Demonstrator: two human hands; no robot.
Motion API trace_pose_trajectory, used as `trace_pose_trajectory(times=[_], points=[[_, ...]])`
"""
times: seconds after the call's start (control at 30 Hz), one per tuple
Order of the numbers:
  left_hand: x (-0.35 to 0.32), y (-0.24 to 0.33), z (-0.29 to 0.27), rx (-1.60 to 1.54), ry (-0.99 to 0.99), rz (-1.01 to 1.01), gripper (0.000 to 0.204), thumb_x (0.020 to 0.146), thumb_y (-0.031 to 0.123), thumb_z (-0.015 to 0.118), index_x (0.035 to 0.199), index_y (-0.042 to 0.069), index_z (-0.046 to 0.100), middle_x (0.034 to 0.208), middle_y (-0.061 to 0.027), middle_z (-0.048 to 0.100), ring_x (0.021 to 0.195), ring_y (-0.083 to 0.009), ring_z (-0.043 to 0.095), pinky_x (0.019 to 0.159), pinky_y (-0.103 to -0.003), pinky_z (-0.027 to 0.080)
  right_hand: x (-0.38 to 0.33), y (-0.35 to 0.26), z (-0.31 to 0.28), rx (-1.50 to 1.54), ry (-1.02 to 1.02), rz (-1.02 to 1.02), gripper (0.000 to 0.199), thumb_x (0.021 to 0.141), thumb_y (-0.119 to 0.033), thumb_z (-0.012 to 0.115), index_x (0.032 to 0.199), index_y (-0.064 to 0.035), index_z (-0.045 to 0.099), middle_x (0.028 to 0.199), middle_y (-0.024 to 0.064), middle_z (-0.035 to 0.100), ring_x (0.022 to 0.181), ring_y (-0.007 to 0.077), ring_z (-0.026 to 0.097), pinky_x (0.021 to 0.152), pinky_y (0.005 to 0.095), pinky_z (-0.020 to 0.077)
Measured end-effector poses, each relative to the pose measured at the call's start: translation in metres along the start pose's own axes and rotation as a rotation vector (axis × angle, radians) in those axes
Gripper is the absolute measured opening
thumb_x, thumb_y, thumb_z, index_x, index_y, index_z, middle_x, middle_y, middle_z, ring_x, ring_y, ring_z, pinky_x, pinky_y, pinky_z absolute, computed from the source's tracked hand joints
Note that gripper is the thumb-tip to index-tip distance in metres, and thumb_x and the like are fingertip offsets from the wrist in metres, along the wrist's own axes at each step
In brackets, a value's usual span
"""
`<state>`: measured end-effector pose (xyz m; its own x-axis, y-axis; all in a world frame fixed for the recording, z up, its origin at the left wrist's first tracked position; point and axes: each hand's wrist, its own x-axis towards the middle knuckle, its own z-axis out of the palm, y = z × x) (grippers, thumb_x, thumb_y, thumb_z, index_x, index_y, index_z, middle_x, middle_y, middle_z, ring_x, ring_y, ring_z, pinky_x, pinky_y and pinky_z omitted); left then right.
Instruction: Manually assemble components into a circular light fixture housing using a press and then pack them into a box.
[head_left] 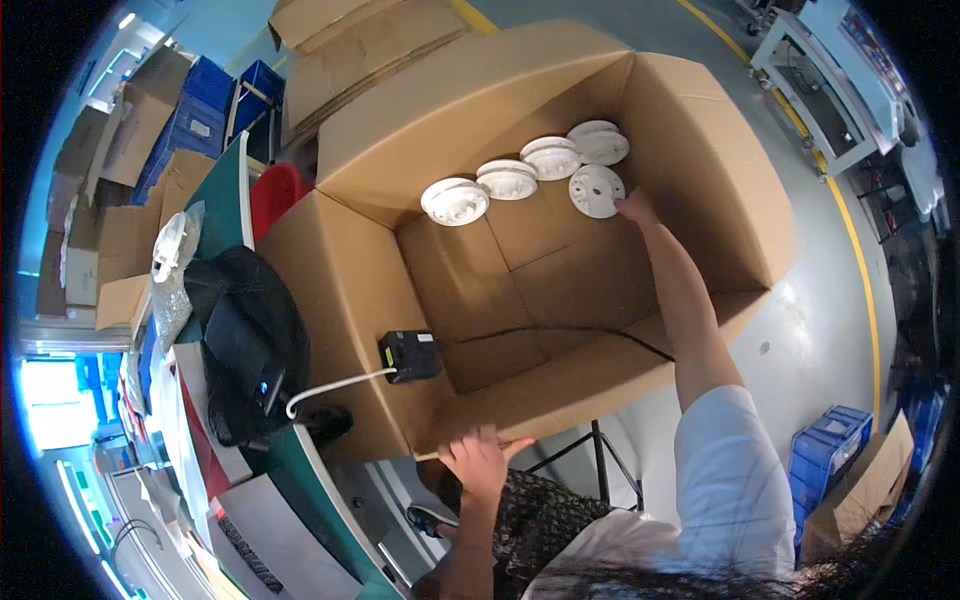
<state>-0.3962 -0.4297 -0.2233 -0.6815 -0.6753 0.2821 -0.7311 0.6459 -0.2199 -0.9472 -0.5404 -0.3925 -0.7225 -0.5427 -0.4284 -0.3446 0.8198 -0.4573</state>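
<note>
Inside a large cardboard box (480,240), my right hand (640,207) reaches in and pinches the edge of a round white smoke detector (597,191). That one shows a flat face with small holes. Beyond it, similar white smoke detectors stand in a slanting row along the far wall, among them one at the left end (455,202) and one at the right end (599,143). My left hand (478,460) lies at the box's near edge, thumb stretched out to the right and fingers against the cardboard. It holds no loose thing that I can see.
A black power adapter (410,356) sits at the box's near left corner, with a white cable and a dark cord. To the left, a green-topped table (225,200) carries a black cloth item (245,340) and a bubble-wrapped white part (172,262). Blue crates (828,445) stand at lower right.
</note>
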Motion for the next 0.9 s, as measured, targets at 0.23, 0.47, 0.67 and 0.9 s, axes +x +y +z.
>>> trace_pose_trajectory(times=[0.23,0.47,0.67,0.9], points=[[0.017,0.008,-0.003,-0.067,0.042,-0.006,0.063,0.077,0.083,0.054,0.085,0.020,0.054,0.093,0.0029,0.050,0.091,-0.0190,0.045,0.082,-0.042,0.030,0.062,-0.002,0.102,0.299,0.463,0.255,0.063,0.075,-0.036,0.082,0.118,0.0068,0.062,0.113,0.0205,0.069,0.103,0.0332,0.068,0.090,0.0422,0.0535],[0.005,-0.004,0.000,-0.043,0.026,0.024,0.075,0.057,0.085,0.070,0.087,0.018,0.058,0.100,-0.0035,0.049,0.096,-0.0296,0.044,0.082,-0.045,0.031,0.033,-0.050,0.033,-0.113,-0.351,-0.417,0.040,0.068,-0.020,0.079,0.105,-0.0092,0.071,0.120,0.0151,0.066,0.108,0.0320,0.064,0.090,0.0446,0.0521],[0.010,0.002,0.002,-0.042,0.041,0.045,0.077,0.055,0.088,0.069,0.085,0.018,0.056,0.099,-0.0050,0.050,0.094,-0.0307,0.044,0.079,-0.047,0.031,-0.012,-0.106,-0.005,-0.419,0.253,-0.970,0.027,0.063,-0.017,0.083,0.087,-0.0129,0.073,0.158,0.0142,0.029,0.141,0.0381,0.032,0.113,0.0488,0.0328],[0.013,0.008,-0.003,-0.047,0.046,-0.023,0.063,0.072,0.081,0.062,0.087,0.021,0.055,0.090,0.0021,0.045,0.089,-0.0187,0.044,0.076,-0.040,0.031,0.020,-0.138,0.028,-0.395,0.170,-0.816,0.032,0.061,-0.016,0.087,0.091,-0.0124,0.075,0.157,0.0199,0.029,0.140,0.0417,0.033,0.115,0.0486,0.0321]])
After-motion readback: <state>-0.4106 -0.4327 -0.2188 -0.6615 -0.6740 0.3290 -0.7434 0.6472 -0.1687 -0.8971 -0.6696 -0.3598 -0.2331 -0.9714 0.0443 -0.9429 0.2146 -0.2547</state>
